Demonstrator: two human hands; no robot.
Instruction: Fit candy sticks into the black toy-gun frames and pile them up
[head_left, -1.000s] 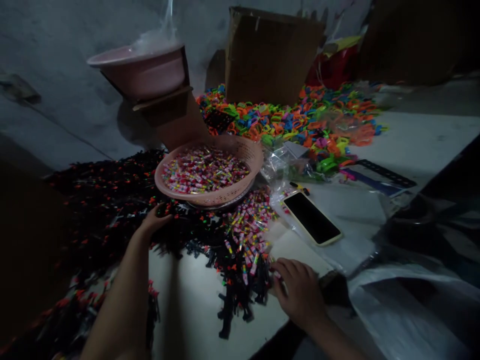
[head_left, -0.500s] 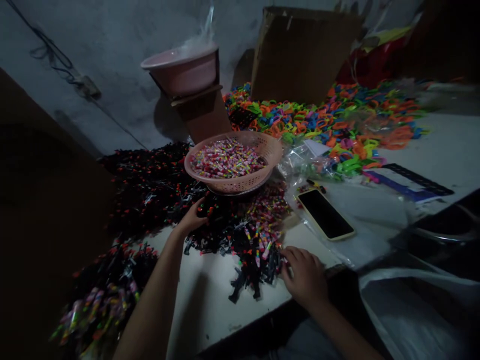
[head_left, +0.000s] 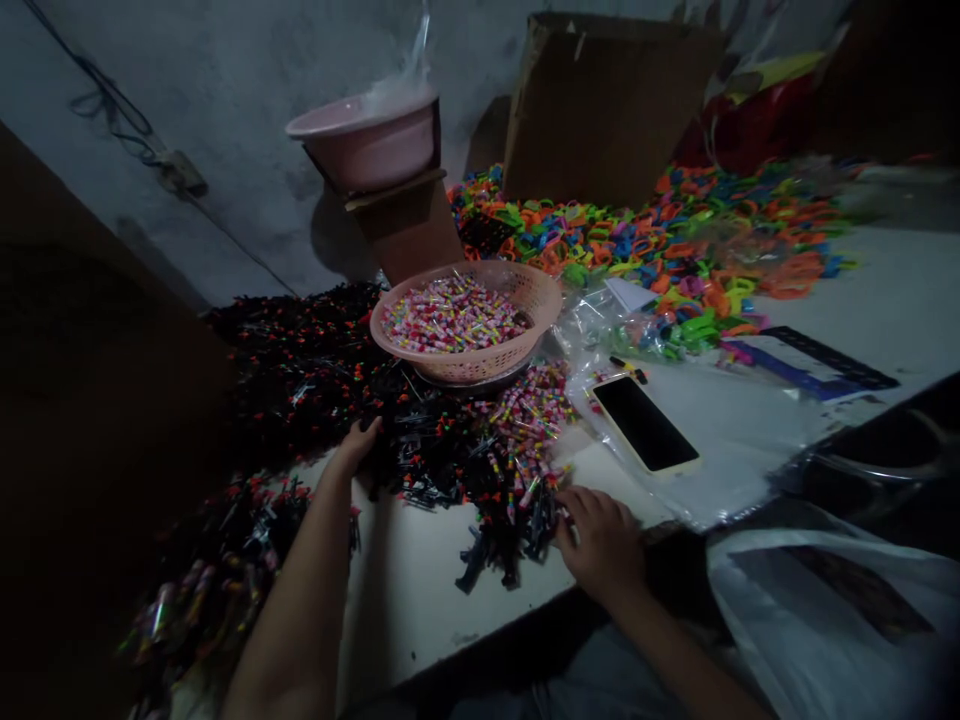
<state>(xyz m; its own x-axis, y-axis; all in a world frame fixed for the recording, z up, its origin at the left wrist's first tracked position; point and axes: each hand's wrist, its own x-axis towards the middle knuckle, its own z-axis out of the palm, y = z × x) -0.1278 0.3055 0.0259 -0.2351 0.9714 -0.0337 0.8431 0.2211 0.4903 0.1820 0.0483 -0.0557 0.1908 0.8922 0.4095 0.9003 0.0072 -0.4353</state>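
My left hand [head_left: 356,446] is at the edge of a heap of small black toy guns with orange bits [head_left: 300,370]; its thumb shows, but most of its fingers are hidden. My right hand [head_left: 602,545] is curled, fingertips together, beside a smaller pile of black toy guns [head_left: 487,545] at the near table edge. What those fingertips hold, if anything, is too dark to make out. Between the hands lie small pink and multicoloured wrapped tubes [head_left: 525,410]. More such tubes fill a pink perforated basket [head_left: 480,365] behind them.
A phone [head_left: 645,423] lies on clear plastic bags [head_left: 727,450] at the right. Colourful plastic pieces [head_left: 600,235] spread behind, near a cardboard box [head_left: 607,110]. A pink basin [head_left: 367,145] stands on a carton. At lower left is another pile of toy guns and tubes [head_left: 217,580].
My left hand has moved left and slightly down, from the black pieces below the basket to the heap's edge. My right hand has stayed at nearly the same place by the smaller pile.
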